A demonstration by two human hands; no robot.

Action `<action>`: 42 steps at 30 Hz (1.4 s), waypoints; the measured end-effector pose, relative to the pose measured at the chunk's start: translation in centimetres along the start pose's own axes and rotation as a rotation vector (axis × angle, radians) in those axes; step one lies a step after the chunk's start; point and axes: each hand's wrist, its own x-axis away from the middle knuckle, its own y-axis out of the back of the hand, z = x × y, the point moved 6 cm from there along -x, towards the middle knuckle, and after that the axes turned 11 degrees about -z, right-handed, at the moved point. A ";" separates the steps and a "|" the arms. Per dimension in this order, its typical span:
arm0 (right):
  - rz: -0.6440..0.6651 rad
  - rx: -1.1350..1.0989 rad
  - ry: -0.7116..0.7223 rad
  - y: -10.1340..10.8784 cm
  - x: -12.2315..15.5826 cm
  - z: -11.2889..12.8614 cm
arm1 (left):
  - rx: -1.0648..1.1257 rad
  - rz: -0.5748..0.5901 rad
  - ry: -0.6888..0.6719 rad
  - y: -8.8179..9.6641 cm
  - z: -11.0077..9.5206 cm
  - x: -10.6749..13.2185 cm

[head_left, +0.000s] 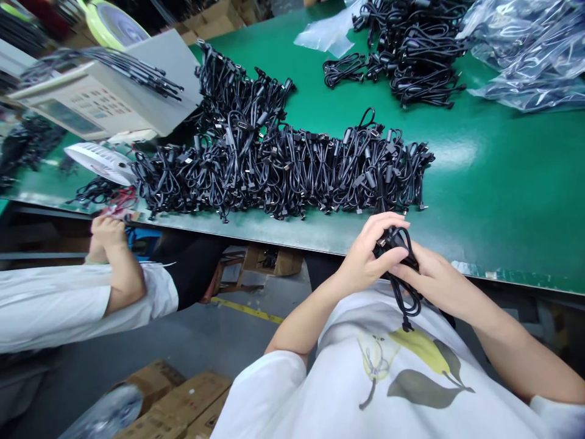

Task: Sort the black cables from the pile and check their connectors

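At the far left, a tangle of dark cables [27, 143] is too blurred to separate and runs out past the edge. Below it, a co-worker in a white sleeve [59, 305] is cut off; the co-worker's hands [108, 235] are closed together near the edge of the green surface [498, 158], and I cannot tell what, if anything, they hold. Beyond them stands a pale keypad device [100, 100], its display unreadable, with loose cables [137, 67] draped over its top. A yellow-green round object [114, 24] behind it is cropped by the top edge. A cardboard box [192, 396] on the floor is cut by the bottom edge.

Along the middle lies a long heap of black cables [292, 171], packed so tightly that single bundles are hard to pick out. Just beside its right end, in front of the surface's near edge, is a cable bundle [405, 305], held between both hands. The left hand [371, 250] curls over its upper part, while the right hand [425, 274] grips from the other side; fingers hide much of it, and its loops hang below. Further right, a second cable pile [423, 61] and crumpled clear bags [539, 55] are cut off by the frame.
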 end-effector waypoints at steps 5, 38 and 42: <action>0.013 0.031 -0.021 -0.1 0.2 -0.5 | 0.054 0.027 0.005 0.2 0.2 0.4; -0.355 -0.905 -0.296 0.9 -1.8 0.2 | 0.280 -0.187 0.590 -2.0 2.7 4.8; -0.308 -0.884 -0.301 1.3 -1.8 0.4 | 0.524 -0.085 0.693 -2.6 3.0 4.6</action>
